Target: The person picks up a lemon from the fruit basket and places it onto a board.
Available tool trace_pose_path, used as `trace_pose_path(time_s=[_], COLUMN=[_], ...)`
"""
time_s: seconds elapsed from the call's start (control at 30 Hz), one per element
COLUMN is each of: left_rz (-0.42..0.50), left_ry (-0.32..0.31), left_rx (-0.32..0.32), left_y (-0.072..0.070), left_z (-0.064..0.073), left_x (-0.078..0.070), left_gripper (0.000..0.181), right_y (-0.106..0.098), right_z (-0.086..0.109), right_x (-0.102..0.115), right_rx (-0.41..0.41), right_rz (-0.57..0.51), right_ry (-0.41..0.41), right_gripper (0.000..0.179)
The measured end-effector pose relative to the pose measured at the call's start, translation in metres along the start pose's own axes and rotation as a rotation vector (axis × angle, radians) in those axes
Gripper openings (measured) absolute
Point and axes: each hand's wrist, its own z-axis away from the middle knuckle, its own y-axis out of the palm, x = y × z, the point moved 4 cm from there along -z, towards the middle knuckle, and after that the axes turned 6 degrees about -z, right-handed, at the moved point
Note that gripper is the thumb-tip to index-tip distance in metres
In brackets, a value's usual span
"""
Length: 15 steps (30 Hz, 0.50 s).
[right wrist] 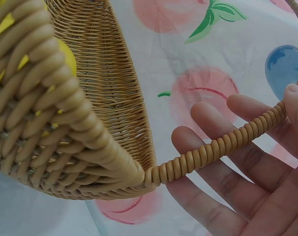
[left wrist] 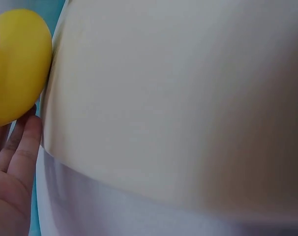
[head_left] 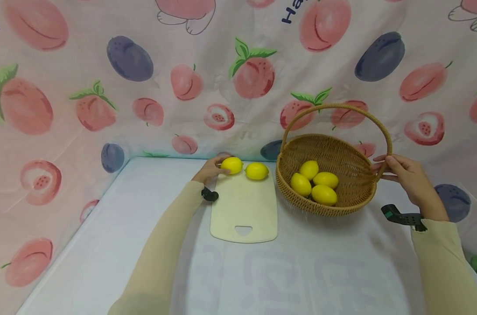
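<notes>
At the far left corner of a cream cutting board [head_left: 244, 210], my left hand [head_left: 208, 171] holds a yellow lemon [head_left: 231, 165] between thumb and fingers. The left wrist view shows this lemon [left wrist: 18, 66] at its left edge, partly cut off, with fingers just beneath it. A second lemon [head_left: 256, 171] lies to its right on the board. My right hand [head_left: 409, 177] holds the handle [head_left: 389, 146] of a brown wicker basket [head_left: 342, 151] at its right side, thumb on one side and fingers behind. Several lemons [head_left: 324, 195] lie inside the basket, which tilts toward me.
A white-covered table [head_left: 238, 275] bears the board and basket. Behind it hangs a fruit-print cloth [head_left: 152, 96]. The basket stands close to the board's right edge, and its tall handle arches above it. The board has a cut-out grip hole at its near end.
</notes>
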Motion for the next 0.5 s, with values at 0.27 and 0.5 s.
trace_pose_path(time_s=[0.27,0.5], left_rz=[-0.014,-0.085], left_ry=[-0.001,-0.009], left_rx=[-0.026,0.025], left_y=[-0.0016,-0.0042], left_z=[-0.0010,0.0029], left_x=[0.0031,0.0015], left_gripper=[0.055,0.057], right_y=[0.0005,0.0004], right_z=[-0.0001,-0.0001], right_x=[-0.0001,0.0010], right_rx=[0.010,0.011], right_rz=[0.001,-0.011], right_ry=[-0.001,-0.022], right_gripper=[0.027,0.026])
